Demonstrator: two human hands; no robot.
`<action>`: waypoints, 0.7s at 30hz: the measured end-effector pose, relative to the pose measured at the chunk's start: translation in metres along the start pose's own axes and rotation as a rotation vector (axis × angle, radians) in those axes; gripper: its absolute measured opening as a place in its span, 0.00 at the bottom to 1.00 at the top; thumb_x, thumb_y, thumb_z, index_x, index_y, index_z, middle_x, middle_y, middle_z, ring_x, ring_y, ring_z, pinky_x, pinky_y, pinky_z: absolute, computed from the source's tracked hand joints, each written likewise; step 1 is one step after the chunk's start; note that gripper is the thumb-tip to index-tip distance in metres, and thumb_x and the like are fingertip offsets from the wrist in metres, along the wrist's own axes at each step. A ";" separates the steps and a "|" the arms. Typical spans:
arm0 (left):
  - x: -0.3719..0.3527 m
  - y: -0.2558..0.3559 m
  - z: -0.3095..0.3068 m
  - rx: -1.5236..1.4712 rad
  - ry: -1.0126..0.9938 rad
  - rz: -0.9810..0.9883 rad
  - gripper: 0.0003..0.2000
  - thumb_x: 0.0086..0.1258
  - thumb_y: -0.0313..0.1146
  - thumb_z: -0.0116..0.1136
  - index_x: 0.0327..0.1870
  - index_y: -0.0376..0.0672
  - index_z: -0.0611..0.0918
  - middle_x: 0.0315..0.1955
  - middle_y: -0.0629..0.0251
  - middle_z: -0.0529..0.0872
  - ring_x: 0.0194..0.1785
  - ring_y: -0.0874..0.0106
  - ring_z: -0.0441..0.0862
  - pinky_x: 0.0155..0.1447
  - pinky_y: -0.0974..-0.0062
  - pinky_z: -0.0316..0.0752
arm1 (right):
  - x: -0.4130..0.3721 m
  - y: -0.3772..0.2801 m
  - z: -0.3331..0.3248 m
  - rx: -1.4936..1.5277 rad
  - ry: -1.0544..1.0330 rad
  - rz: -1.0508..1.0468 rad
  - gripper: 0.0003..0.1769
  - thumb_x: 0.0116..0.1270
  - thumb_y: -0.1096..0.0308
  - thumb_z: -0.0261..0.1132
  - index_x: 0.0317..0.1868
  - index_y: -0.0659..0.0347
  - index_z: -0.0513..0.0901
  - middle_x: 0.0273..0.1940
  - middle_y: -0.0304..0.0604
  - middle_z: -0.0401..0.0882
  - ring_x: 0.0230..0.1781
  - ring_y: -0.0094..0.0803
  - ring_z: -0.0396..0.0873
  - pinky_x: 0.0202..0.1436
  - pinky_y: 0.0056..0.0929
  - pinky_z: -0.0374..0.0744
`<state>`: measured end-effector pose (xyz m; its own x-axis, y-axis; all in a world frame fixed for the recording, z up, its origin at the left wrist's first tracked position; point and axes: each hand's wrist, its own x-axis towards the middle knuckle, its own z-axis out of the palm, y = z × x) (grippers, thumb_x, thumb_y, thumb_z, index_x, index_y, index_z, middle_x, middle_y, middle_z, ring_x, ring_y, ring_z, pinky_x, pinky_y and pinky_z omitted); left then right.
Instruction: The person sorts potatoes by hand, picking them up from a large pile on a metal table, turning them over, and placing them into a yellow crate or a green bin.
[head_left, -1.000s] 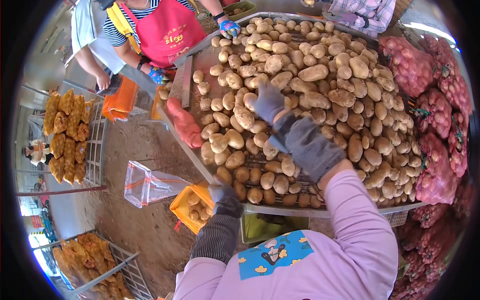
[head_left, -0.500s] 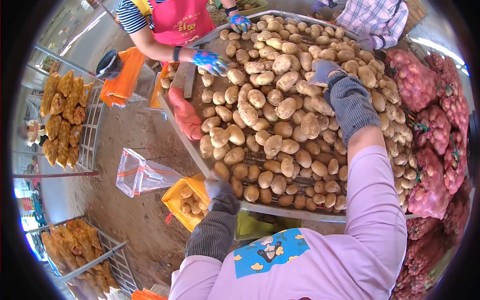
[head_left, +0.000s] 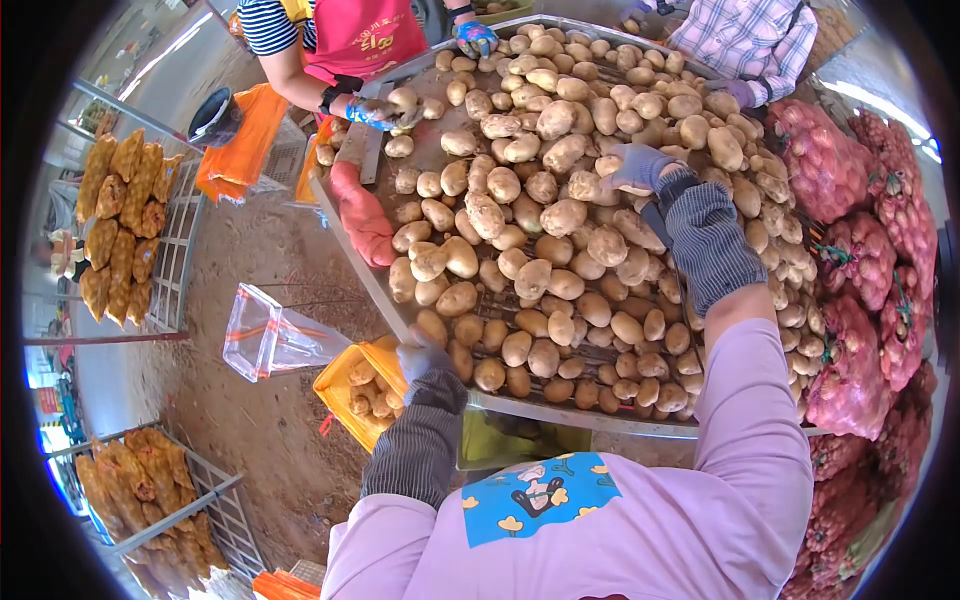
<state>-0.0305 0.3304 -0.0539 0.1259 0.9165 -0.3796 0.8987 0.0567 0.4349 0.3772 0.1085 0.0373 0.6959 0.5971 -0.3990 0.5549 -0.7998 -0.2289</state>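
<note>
Shirt: light purple cloth (head_left: 640,500), soft and creased, with a blue picture patch.
Left hand: in a gray glove (head_left: 425,362), beside the counter's metal edge at the bag's top; the picture does not show how tightly it grips. The cuff is dark, stretchy and striped.
Tub: yellow-green (head_left: 525,440), under the counter's near edge; something dark is inside.
Yellow bag: thin and bendy (head_left: 340,385), hanging by the left hand with its mouth wide. Potatoes are inside.
Counter: big, with a straight, hard metal rim (head_left: 560,413) and dark bars showing between potatoes.
Potatoes: a big, wide heap (head_left: 560,218) on the counter. They are tan and brown, round or egg-shaped. Some look smooth, others rough with dirt.
Right hand: in a gray glove (head_left: 642,168), over the heap, fingers a little bent, near a potato. It cannot be told if it holds one.
Clear sheet: shiny, see-through plastic (head_left: 290,338) with orange stripes, left of the yellow bag.
Red cloth: lumpy and soft (head_left: 362,225), along the counter's left rim.
Net bags: pink-red mesh (head_left: 825,165), bumpy with round things inside, stacked at the right.
Helper: a person in a pink apron (head_left: 368,38) and blue patterned gloves; one glove is by potatoes at the far left corner.
Other helper: a checked shirt (head_left: 745,42), at the far right.
Racks: metal bars (head_left: 178,280) at the left, with full, lumpy yellow-brown bags (head_left: 125,215).
</note>
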 end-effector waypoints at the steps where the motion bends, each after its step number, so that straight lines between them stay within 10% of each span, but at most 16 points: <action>1: -0.001 0.001 0.000 0.001 0.000 -0.001 0.36 0.76 0.62 0.42 0.52 0.28 0.77 0.44 0.36 0.85 0.50 0.41 0.83 0.54 0.51 0.78 | -0.009 0.001 0.004 0.002 0.001 0.005 0.42 0.54 0.42 0.74 0.60 0.66 0.77 0.54 0.59 0.82 0.55 0.50 0.81 0.59 0.41 0.78; 8: -0.004 0.007 -0.007 -0.047 -0.038 -0.035 0.37 0.75 0.63 0.41 0.52 0.26 0.78 0.46 0.35 0.85 0.53 0.43 0.82 0.58 0.53 0.76 | -0.070 -0.037 0.026 -0.108 -0.130 -0.236 0.39 0.52 0.43 0.77 0.54 0.66 0.78 0.42 0.52 0.84 0.44 0.43 0.83 0.50 0.37 0.80; 11: -0.003 0.002 -0.005 -0.080 -0.040 0.001 0.37 0.75 0.62 0.40 0.53 0.26 0.78 0.47 0.35 0.85 0.53 0.43 0.83 0.58 0.53 0.76 | -0.098 -0.046 0.028 0.434 0.026 -0.208 0.43 0.56 0.39 0.72 0.61 0.67 0.79 0.53 0.53 0.84 0.51 0.45 0.84 0.58 0.37 0.79; 14: 0.010 -0.008 0.005 -0.038 -0.048 0.007 0.37 0.76 0.63 0.40 0.55 0.28 0.78 0.46 0.35 0.85 0.52 0.42 0.83 0.56 0.52 0.78 | -0.123 -0.048 0.041 1.402 -0.295 -0.148 0.30 0.72 0.47 0.64 0.57 0.69 0.79 0.50 0.46 0.82 0.46 0.34 0.84 0.50 0.31 0.83; 21: 0.003 -0.006 -0.004 -0.090 -0.069 0.001 0.38 0.76 0.62 0.41 0.56 0.25 0.76 0.47 0.33 0.84 0.53 0.41 0.83 0.58 0.53 0.78 | -0.182 -0.125 0.086 2.194 -0.305 -0.086 0.29 0.72 0.46 0.64 0.57 0.64 0.77 0.47 0.46 0.83 0.44 0.37 0.85 0.47 0.37 0.87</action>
<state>-0.0372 0.3342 -0.0541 0.1587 0.8873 -0.4331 0.8577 0.0934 0.5055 0.1421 0.0950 0.0622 0.5125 0.7741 -0.3716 -0.8117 0.2955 -0.5039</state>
